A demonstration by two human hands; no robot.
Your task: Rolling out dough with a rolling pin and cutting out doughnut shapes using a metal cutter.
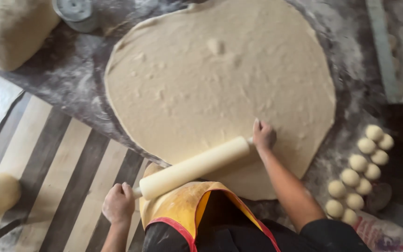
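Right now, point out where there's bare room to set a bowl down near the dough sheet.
Bare room is scarce on the floured worktop: the dough sheet fills most of it. A free strip lies between the sheet's left edge and the metal tin. The right side is crowded with dough balls. Near the edge, the rolling pin and both hands block it.

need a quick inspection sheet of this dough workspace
surface: dark floured worktop, striped floor at left
job's things: large flat dough sheet; rolling pin on its near edge
clutter: dough balls at right; dough lump and metal tin top left
hands: left hand grips one pin handle, right hand the other
cables: nothing seen
surroundings: yellow apron with red trim
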